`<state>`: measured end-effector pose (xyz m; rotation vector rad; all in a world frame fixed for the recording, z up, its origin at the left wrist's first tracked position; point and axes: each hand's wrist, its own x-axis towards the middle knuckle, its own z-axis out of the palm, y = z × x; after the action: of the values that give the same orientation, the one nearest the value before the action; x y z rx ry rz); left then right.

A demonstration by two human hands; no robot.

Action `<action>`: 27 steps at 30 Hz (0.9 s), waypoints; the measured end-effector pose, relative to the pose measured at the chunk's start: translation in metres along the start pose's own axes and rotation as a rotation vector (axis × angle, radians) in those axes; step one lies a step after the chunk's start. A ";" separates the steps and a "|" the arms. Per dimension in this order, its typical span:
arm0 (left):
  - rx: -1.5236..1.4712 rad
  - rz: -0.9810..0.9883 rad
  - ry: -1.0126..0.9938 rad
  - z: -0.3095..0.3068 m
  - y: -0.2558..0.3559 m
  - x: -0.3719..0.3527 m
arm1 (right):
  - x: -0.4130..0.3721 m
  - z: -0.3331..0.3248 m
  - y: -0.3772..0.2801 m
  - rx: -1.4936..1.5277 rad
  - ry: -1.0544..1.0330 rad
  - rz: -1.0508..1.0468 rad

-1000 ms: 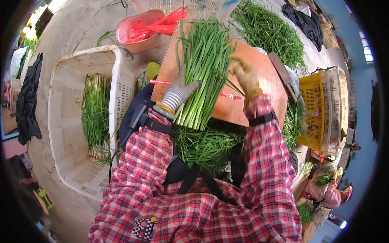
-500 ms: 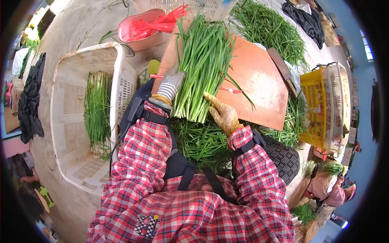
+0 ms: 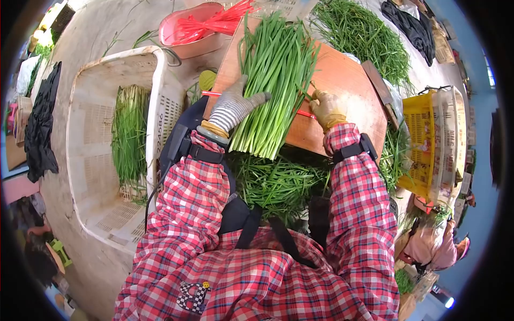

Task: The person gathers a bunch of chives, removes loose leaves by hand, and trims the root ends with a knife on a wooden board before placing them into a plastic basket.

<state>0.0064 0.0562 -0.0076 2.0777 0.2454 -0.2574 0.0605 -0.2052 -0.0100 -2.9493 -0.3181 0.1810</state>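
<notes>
Bunch of long green leaves [image 3: 276,88] on the bench [image 3: 350,91], its pale cut ends projecting past the near edge. The left hand [image 3: 233,109], gloved in striped knit, lies spread against the bunch's left side, thumb on top; the right hand [image 3: 329,109], in a yellowish glove, is bent beside its right side, though whether it grips anything cannot be told. A red tie [image 3: 305,114] emerges on both sides, apparently passing beneath. Light pressure could let the smooth leaves fan out; the overhanging ends could tip the bunch towards the loose heap [image 3: 284,182] below the near edge. The bench top is flat, glossy and reddish-brown. Left of the bench, a white crate [image 3: 159,67] of rigid, perforated plastic holds a bundle [image 3: 128,142]; beyond the bench's far left corner, a rounded pink basin [image 3: 199,50] holds thin red strips [image 3: 209,29].
</notes>
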 end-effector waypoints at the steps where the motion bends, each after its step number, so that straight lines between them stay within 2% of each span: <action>1: 0.068 0.041 -0.002 0.000 0.003 -0.003 | 0.009 0.005 0.007 -0.012 0.006 0.011; 2: 0.134 0.081 -0.004 0.002 0.003 -0.005 | 0.018 0.009 0.014 -0.025 0.010 0.021; 3: 0.124 0.081 -0.043 0.005 -0.001 -0.004 | 0.028 0.010 0.018 -0.083 0.198 -0.101; 4: 0.122 0.073 -0.045 0.006 -0.009 -0.001 | 0.023 -0.013 0.001 -0.116 0.303 -0.061; 6: -0.023 0.091 -0.109 0.002 -0.019 0.006 | 0.039 -0.030 0.000 -0.154 0.345 -0.049; 7: -0.034 0.013 -0.146 -0.002 -0.017 0.008 | 0.038 -0.032 -0.001 -0.156 0.344 -0.049; 9: -0.023 0.079 -0.101 -0.001 -0.031 0.015 | 0.039 -0.037 -0.005 0.027 0.613 -0.305; 10: -0.005 0.145 -0.052 0.003 -0.042 0.019 | 0.036 -0.037 -0.010 0.025 0.613 -0.313; 12: -0.071 0.169 -0.004 0.007 -0.054 0.024 | 0.017 -0.033 -0.023 0.343 0.630 -0.321; 13: -0.076 0.154 -0.052 0.005 -0.054 0.026 | 0.001 -0.033 -0.034 0.429 0.525 -0.248; 14: -0.084 0.139 -0.103 0.005 -0.054 0.026 | -0.005 -0.019 -0.043 0.535 0.589 -0.417; 16: -0.095 0.143 -0.066 0.008 -0.053 0.025 | -0.039 -0.012 -0.070 0.352 0.479 -0.583; 17: -0.023 0.106 -0.046 0.003 -0.040 0.018 | -0.052 -0.006 -0.086 0.368 0.390 -0.603; 18: 0.048 0.069 -0.025 0.000 -0.033 0.015 | -0.066 -0.019 -0.106 0.324 0.166 -0.505; 20: 0.032 0.073 -0.020 0.003 -0.039 0.020 | -0.078 -0.005 -0.126 0.168 0.073 -0.393; 23: -0.044 0.084 -0.032 0.005 -0.053 0.034 | -0.084 0.007 -0.134 0.025 0.037 -0.315; 25: -0.132 0.068 -0.036 0.002 -0.053 0.030 | -0.086 0.012 -0.128 0.183 0.086 -0.241; 27: -0.183 0.011 -0.057 0.004 -0.055 0.031 | -0.090 0.015 -0.125 0.184 0.062 -0.193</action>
<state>0.0207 0.0815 -0.0636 1.8876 0.2152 -0.2769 -0.0537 -0.1028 0.0070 -2.7167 -0.5438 0.0883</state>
